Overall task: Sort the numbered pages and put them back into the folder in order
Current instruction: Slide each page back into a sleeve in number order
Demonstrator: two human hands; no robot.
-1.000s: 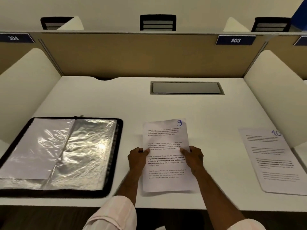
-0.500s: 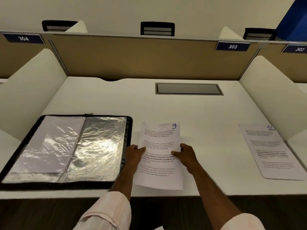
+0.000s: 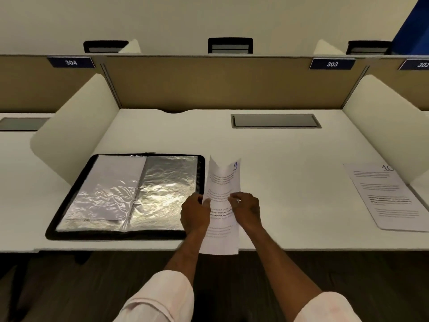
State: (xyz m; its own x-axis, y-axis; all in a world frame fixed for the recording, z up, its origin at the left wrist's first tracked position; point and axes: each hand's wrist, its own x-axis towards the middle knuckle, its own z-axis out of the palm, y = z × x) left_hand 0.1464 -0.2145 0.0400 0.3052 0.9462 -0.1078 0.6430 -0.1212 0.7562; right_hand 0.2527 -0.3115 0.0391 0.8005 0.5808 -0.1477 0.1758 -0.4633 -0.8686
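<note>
Head view shows my left hand (image 3: 195, 213) and my right hand (image 3: 246, 209) each holding one side of the page marked 9 (image 3: 222, 180). My fingers (image 3: 234, 197) curl round its edges and pinch it, so the page bends in the middle like a little gutter. I think the bend keeps it stiff for sliding into a pocket. The page is just beside the right edge of the open folder (image 3: 116, 235), and its bottom hangs past the front of the tabletop (image 3: 290, 170). The folder lies flat with shiny plastic pockets facing up, ready for pages. The page marked 10 (image 3: 390, 196) lies well apart on the right, likely because it goes in after 9.
</note>
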